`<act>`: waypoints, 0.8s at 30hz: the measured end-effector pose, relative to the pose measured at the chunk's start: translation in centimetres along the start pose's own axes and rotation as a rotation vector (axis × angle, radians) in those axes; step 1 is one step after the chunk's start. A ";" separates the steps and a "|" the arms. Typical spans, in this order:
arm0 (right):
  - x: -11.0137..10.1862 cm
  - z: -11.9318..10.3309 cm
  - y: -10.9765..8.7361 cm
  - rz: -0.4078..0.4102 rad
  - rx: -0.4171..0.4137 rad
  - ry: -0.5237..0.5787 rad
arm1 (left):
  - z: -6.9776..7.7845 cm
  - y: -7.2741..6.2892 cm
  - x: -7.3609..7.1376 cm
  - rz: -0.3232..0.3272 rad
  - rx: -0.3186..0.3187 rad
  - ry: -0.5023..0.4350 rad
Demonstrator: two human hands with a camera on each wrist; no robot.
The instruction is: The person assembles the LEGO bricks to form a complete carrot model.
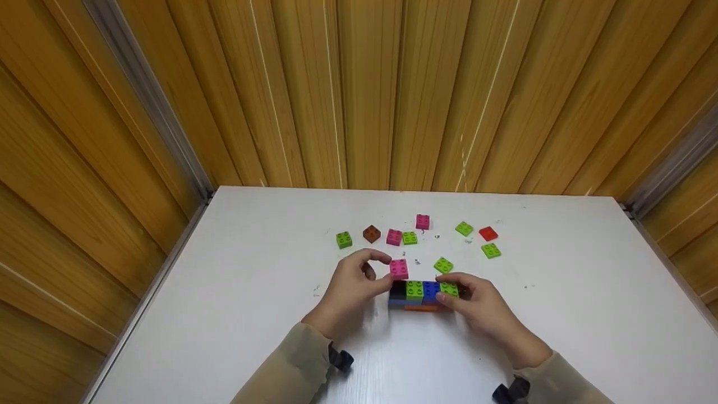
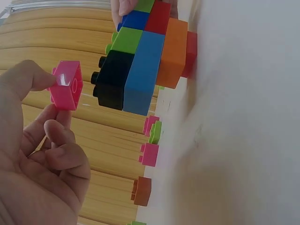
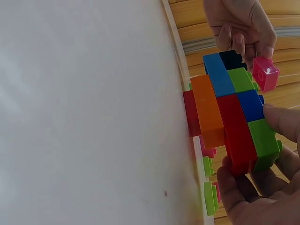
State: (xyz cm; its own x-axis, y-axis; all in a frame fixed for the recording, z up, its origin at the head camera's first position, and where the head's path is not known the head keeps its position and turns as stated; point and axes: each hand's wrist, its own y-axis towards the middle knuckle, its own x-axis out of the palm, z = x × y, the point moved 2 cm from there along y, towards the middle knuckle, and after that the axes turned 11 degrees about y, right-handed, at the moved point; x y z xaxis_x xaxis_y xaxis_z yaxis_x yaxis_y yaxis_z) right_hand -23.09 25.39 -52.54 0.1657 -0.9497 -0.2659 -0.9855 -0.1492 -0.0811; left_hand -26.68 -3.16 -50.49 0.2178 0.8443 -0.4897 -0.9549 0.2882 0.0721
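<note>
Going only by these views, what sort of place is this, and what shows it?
Probably a booth set up for tabletop work: wood-look panels stand behind and to both sides of a white table, with loose toy bricks scattered on it.

head cam high, fwd/down, wrist cams (image 1: 341, 359) close, low, sharing brick stack (image 2: 145, 61)

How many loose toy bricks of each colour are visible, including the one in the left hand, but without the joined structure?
Lime-green studded bricks: 5
Pink studded bricks: 3, one in the left hand
Brown studded brick: 1
Red studded brick: 1
Total: 10
</note>
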 end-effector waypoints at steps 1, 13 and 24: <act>0.0 0.0 0.0 -0.002 0.000 -0.002 | 0.1 0.0 0.1 -0.003 0.006 0.005; -0.1 0.1 0.1 0.002 0.004 -0.009 | 0.5 -0.4 0.6 -0.061 -0.004 0.024; 0.0 0.3 0.1 0.005 -0.004 -0.002 | 0.6 -0.5 0.8 -0.058 0.076 0.056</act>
State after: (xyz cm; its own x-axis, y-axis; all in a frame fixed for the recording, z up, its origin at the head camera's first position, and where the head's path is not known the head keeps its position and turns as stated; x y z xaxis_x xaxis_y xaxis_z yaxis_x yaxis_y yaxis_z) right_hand -23.17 25.45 -52.80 0.1611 -0.9497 -0.2685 -0.9864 -0.1459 -0.0757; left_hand -25.95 -2.33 -50.45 0.2583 0.7991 -0.5429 -0.9225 0.3709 0.1070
